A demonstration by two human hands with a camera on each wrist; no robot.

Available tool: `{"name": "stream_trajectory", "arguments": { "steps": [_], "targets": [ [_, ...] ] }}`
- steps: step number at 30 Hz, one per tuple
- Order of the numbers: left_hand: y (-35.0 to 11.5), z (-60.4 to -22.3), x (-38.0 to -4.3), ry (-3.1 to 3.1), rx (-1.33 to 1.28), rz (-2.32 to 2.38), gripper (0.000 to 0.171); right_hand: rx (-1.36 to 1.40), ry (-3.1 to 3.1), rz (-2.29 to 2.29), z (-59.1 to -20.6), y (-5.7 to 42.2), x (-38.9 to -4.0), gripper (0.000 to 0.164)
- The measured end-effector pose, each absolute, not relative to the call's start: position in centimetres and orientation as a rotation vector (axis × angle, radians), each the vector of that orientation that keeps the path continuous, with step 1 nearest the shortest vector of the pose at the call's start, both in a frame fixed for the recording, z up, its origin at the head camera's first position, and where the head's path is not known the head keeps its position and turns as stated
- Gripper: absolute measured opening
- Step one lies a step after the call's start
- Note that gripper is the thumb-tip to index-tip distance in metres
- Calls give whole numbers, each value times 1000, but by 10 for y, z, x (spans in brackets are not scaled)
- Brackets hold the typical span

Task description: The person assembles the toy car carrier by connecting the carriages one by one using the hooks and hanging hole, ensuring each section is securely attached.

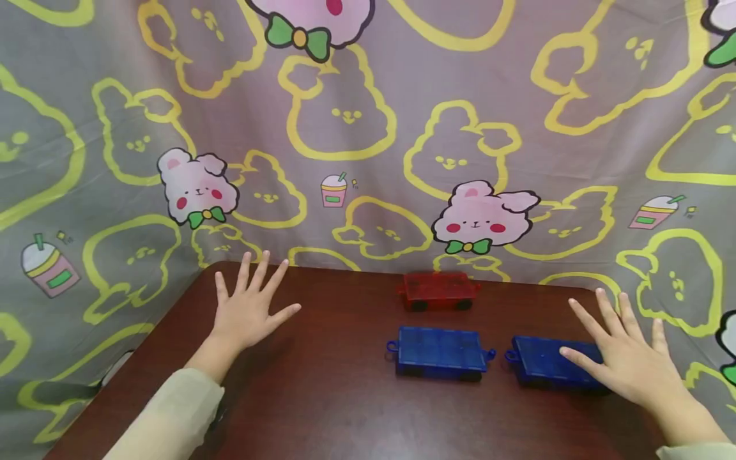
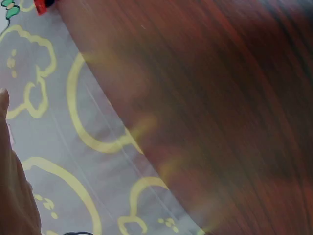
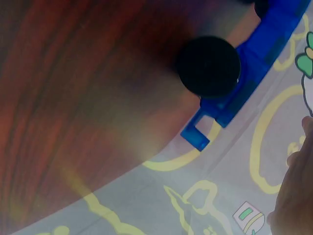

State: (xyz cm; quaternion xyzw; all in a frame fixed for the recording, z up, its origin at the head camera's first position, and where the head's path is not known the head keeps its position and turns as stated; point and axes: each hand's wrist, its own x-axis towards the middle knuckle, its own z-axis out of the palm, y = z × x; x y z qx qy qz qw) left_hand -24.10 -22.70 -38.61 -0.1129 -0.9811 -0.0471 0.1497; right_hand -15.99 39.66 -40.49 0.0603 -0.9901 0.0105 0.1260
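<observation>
Cloth [image 1: 379, 96]: gray fabric with a mauve cast is hanging across the back and round both sides — soft creases are showing in it.
Yellow outlines [image 1: 345, 154]: thick-drawn animal heads are repeating all over the fabric.
Pink rabbits [image 1: 474, 214]: red-cheeked faces are wearing green bows.
Drink cups [image 1: 333, 193]: small pink ones with green straws are dotting the gaps.
Table [image 1: 322, 358]: dark reddish-brown, wood-grained top is stretching toward the fabric — its far corners are rounding off.
Light: a soft, pale sheen [image 1: 414, 415] is lying on the near tabletop.
</observation>
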Motion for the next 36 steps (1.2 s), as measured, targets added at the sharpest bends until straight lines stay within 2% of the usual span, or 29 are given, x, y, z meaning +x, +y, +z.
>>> {"name": "stream_trajectory", "arguments": {
  "steps": [18,36],
  "targets": [
    [-169,-391,-231,-2779,-563,-133,91,352,-2904,56,-426,378,-143,94],
    [-118,-403,-226,-2795,-873,-185,88,400,-3037,230,-438,379,-147,92]
  ]
}}
